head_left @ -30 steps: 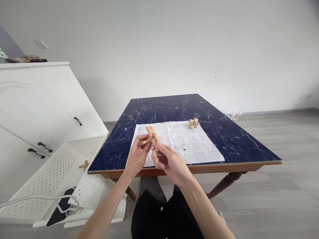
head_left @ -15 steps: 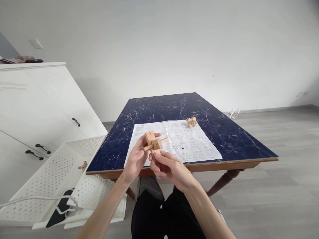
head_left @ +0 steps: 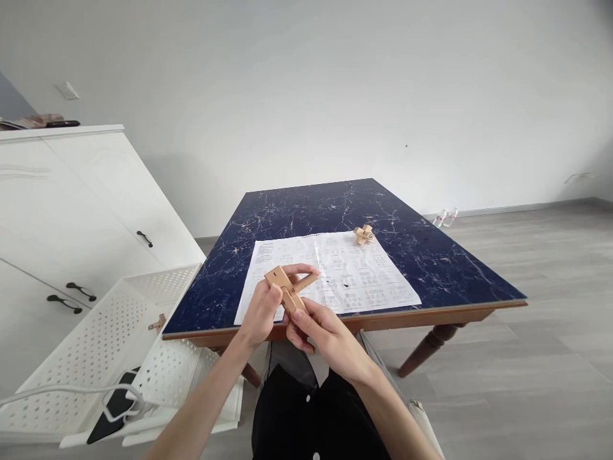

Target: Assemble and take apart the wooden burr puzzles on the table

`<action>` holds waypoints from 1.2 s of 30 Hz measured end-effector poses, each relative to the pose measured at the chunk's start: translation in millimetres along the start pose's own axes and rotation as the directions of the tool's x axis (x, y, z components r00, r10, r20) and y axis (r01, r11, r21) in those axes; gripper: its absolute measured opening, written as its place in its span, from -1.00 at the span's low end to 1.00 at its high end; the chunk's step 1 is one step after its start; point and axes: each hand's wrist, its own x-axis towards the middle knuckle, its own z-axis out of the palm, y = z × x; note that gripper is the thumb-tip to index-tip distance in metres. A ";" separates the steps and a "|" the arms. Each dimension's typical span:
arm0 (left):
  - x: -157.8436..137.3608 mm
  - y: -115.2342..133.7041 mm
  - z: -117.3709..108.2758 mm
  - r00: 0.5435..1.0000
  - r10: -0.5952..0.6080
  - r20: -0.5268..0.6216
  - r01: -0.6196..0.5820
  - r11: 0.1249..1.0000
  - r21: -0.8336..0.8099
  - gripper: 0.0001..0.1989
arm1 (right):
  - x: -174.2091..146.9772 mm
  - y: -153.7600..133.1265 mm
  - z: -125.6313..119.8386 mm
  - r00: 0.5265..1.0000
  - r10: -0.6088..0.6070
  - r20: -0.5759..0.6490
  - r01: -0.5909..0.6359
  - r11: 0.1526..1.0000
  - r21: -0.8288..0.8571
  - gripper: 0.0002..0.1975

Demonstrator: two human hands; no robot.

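Both my hands hold a wooden burr puzzle [head_left: 290,298] over the near edge of the paper sheet [head_left: 383,281]. My left hand [head_left: 258,312] is closed on its upper part, thumb pressed on the wood and fingers behind it. A dark mark shows on the puzzle's upper end. One wooden piece [head_left: 306,282] sticks out crosswise to the upper right, near my left fingertips. The lower end is pinched between the thumb and fingers of my right hand [head_left: 325,329]. Another assembled wooden burr puzzle [head_left: 364,234], with dark marks, rests at the sheet's far right corner.
The sheet of printed diagrams lies on a dark blue marbled table [head_left: 306,207]. At left, a white perforated basket [head_left: 96,332] holds a wooden piece [head_left: 158,322], a black flat object [head_left: 115,406] and a cable. Plastic bottles [head_left: 445,218] stand on the floor by the wall.
The crossing block marked 2 and the thin rod's left end no longer show. My left thumb has moved onto the top of the puzzle. The view has shifted slightly.
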 end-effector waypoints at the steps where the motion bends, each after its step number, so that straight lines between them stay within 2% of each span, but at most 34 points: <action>1: 0.2 1.2 1.4 1.000 0.016 0.011 -0.016 1.000 -0.004 -0.18 | -1.2 -1.0 1.2 1.000 -0.011 -0.020 0.011 1.000 -0.007 -0.57; 3: 0.6 3.3 3.9 0.997 0.058 0.055 -0.056 0.998 -0.028 -0.18 | -3.6 -2.8 2.8 0.998 -0.029 -0.058 0.028 0.999 -0.016 -0.57; 7: 1.2 4.3 7.6 0.993 0.110 0.046 -0.106 0.992 -0.073 -0.19 | -6.9 -3.9 3.0 0.996 -0.057 -0.076 0.055 0.998 -0.019 -0.59; 15: 1.3 -3.2 10.3 0.993 0.116 0.018 -0.112 0.982 -0.152 -0.20 | -5.4 -2.0 1.7 0.992 -0.091 -0.084 0.089 0.996 -0.029 -0.60; 19: 7.8 -18.3 8.6 0.996 0.059 0.067 -0.048 0.987 -0.154 -0.23 | -4.6 -10.2 -9.0 0.983 -0.102 -0.149 0.090 0.992 -0.086 -0.57; 21: 13.3 -29.5 1.6 0.998 0.019 0.062 -0.014 0.996 -0.089 -0.27 | -5.5 -15.6 -24.9 0.968 -0.128 -0.216 0.099 0.985 -0.142 -0.55; 23: 17.8 -40.4 -11.6 0.999 -0.024 -0.028 0.026 0.999 0.044 -0.32 | -6.8 -20.2 -49.4 0.939 -0.151 -0.308 0.084 0.972 -0.220 -0.52; 25: 18.9 -48.5 -29.4 0.985 -0.123 -0.120 0.149 0.960 0.236 -0.37 | -7.2 -23.7 -80.5 0.892 -0.146 -0.429 0.038 0.967 -0.250 -0.47; 26: 17.8 -51.0 -38.7 0.975 -0.165 -0.152 0.209 0.913 0.350 -0.39 | -6.8 -25.2 -97.0 0.851 -0.142 -0.506 0.006 0.965 -0.261 -0.44; 27: 15.7 -52.5 -47.6 0.967 -0.188 -0.171 0.242 0.890 0.386 -0.41 | -6.0 -26.5 -113.4 0.802 -0.134 -0.581 -0.031 0.964 -0.265 -0.42; 28: 13.0 -53.2 -55.5 0.962 -0.202 -0.181 0.260 0.876 0.406 -0.43 | -4.7 -27.6 -129.0 0.775 -0.134 -0.618 -0.048 0.962 -0.269 -0.42; 32: 2.4 -52.9 -73.7 0.958 -0.222 -0.182 0.283 0.838 0.467 -0.47 | 1.4 -30.5 -175.4 0.692 -0.119 -0.712 -0.105 0.959 -0.262 -0.44; 36: 0.1 -55.2 -77.0 0.963 -0.220 -0.154 0.268 0.828 0.493 -0.52 | -1.1 -31.5 -188.3 0.675 -0.081 -0.733 -0.150 0.958 -0.244 -0.43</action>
